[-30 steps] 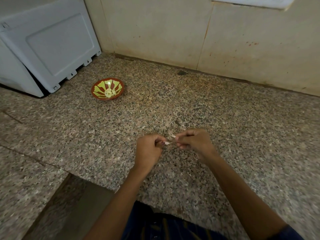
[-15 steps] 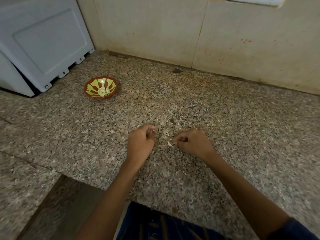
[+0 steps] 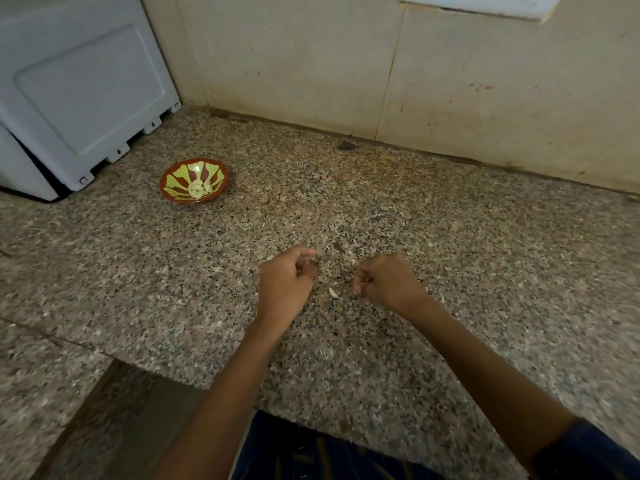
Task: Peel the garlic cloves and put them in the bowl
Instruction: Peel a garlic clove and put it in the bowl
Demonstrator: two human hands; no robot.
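On the speckled stone counter point(image 3: 450, 258) right in front of you, your two hands sit side by side with a small gap between them. In that gap lies a little pale piece point(image 3: 333, 292). It is long and thin, and its long way runs from near-right to far-left. It is too small to tell if it is a clove or just a bit of skin. It touches neither hand.

Your left hand point(image 3: 285, 284) has its back facing up and its fingers curled in, with the thumb and first finger pressed together at the far tip. They may pinch something tiny, but you cannot tell what. Your right hand point(image 3: 386, 282) is also knuckles up, fingers curled tight toward the palm. Whether it holds anything is hidden.

Both arms reach straight out from your body over the counter edge.

Farther off, to your left, sits the bowl point(image 3: 172, 192), red-brown with yellow-green stripes. Peeled garlic cloves point(image 3: 199, 188) lie in a small heap at its bottom. It is well apart from both hands.

Behind the bowl leans a white panel point(image 3: 79, 91), and the tiled wall point(image 3: 294, 57) stands at the back.
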